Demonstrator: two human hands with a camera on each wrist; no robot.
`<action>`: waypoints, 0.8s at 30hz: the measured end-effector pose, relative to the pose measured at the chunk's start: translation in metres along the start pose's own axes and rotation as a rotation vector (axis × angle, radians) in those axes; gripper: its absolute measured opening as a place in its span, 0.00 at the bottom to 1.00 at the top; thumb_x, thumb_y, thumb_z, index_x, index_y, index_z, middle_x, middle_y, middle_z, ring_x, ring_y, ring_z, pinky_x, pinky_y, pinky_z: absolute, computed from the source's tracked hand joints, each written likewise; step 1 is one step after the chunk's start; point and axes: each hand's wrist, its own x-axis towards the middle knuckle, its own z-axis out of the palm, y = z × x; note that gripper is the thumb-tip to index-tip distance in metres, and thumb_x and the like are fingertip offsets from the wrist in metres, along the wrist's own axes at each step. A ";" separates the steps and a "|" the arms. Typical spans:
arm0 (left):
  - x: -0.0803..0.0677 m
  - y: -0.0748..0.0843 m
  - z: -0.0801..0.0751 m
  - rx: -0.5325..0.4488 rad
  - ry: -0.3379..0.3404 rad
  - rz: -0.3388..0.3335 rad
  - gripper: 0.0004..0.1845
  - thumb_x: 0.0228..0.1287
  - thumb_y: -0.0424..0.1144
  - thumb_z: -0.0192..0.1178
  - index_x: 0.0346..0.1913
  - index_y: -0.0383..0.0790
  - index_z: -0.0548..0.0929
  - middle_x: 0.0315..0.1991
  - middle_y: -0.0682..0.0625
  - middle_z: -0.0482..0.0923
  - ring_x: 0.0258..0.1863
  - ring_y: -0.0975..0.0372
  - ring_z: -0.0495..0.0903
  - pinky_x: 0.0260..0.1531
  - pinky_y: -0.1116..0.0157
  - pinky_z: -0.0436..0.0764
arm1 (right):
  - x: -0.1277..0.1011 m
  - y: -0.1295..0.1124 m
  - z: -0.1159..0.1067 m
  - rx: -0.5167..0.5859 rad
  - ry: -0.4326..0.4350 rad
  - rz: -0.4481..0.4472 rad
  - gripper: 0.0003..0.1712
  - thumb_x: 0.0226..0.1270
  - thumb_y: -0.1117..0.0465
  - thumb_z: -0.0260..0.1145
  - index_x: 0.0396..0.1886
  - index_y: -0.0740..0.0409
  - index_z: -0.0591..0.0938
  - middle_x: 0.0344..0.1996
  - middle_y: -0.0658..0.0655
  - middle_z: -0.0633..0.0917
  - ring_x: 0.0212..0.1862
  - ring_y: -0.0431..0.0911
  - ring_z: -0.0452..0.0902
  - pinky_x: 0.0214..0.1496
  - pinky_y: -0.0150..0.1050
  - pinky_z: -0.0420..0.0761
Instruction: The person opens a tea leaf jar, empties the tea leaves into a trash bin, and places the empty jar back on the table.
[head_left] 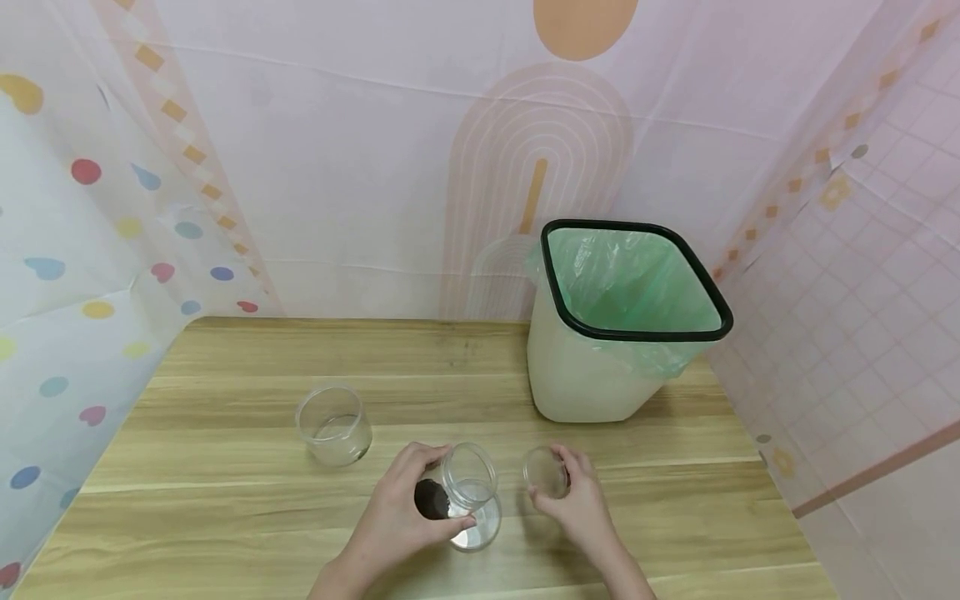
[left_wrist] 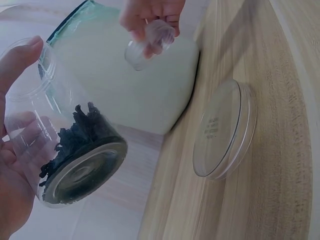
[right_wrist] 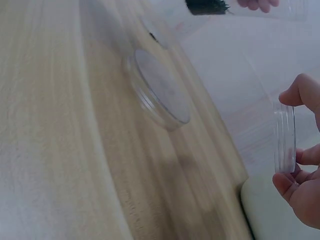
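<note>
In the head view my left hand (head_left: 401, 504) grips a clear plastic jar (head_left: 470, 477) round its side, tilted. Dark, shrivelled dried pieces (left_wrist: 82, 132) lie at the jar's bottom, and its mouth is uncovered. My right hand (head_left: 581, 500) pinches a clear round lid (head_left: 545, 472) by its rim, to the right of the jar and apart from it. Under the jar, a shallow covered petri dish (left_wrist: 225, 130) sits flat on the table. The lid (right_wrist: 285, 140) shows edge-on in the right wrist view, held above the tabletop.
A clear glass bowl (head_left: 334, 427) stands on the wooden table (head_left: 225, 500) to the left of my hands. Toward the back right is a white bin (head_left: 581, 383) with a black rim and a green liner bag (head_left: 630, 275). Patterned cloth (head_left: 337, 167) hangs behind the table and at both sides.
</note>
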 end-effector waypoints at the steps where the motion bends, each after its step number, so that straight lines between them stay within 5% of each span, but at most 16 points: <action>1: 0.000 0.000 0.000 -0.002 0.000 -0.002 0.40 0.29 0.48 0.79 0.53 0.46 0.76 0.45 0.60 0.74 0.45 0.68 0.73 0.46 0.65 0.77 | 0.000 0.001 0.001 -0.010 -0.004 0.004 0.41 0.44 0.61 0.73 0.61 0.65 0.70 0.57 0.65 0.69 0.56 0.62 0.68 0.52 0.56 0.76; 24: -0.002 0.000 -0.001 -0.006 -0.004 -0.016 0.38 0.31 0.50 0.79 0.52 0.49 0.75 0.46 0.66 0.71 0.46 0.69 0.74 0.47 0.68 0.76 | -0.002 0.025 0.018 -0.197 0.012 -0.111 0.42 0.39 0.61 0.74 0.58 0.68 0.71 0.53 0.66 0.71 0.56 0.61 0.65 0.57 0.59 0.71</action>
